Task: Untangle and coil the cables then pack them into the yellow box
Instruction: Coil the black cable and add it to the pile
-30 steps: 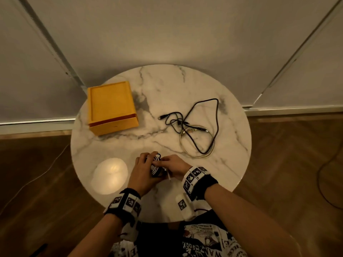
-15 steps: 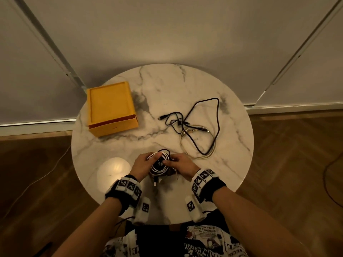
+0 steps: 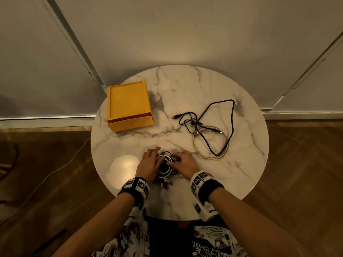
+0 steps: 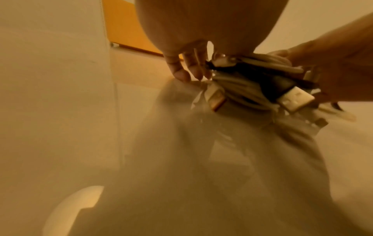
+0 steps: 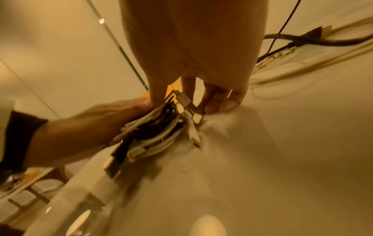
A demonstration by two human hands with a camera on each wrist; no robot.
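At the near edge of the round marble surface [image 3: 241, 164], the left hand [image 3: 148, 164] and right hand [image 3: 185, 164] both grip a coiled bundle [image 3: 164, 165] of white and black cables. Farther right lie loose tangled cables [image 3: 209, 127]. The yellow box [image 3: 128, 104] sits far left.

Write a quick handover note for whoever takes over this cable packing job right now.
Left hand and right hand both hold the coiled bundle of white and black cables at the near edge of the marble table.
Yellow box sits far left on the table, nothing seen inside it.
Black cable and cream cable lie tangled together, far right.
Done: one bundle coiled.
Left: box the bundle, untangle, coil and pack the other two.
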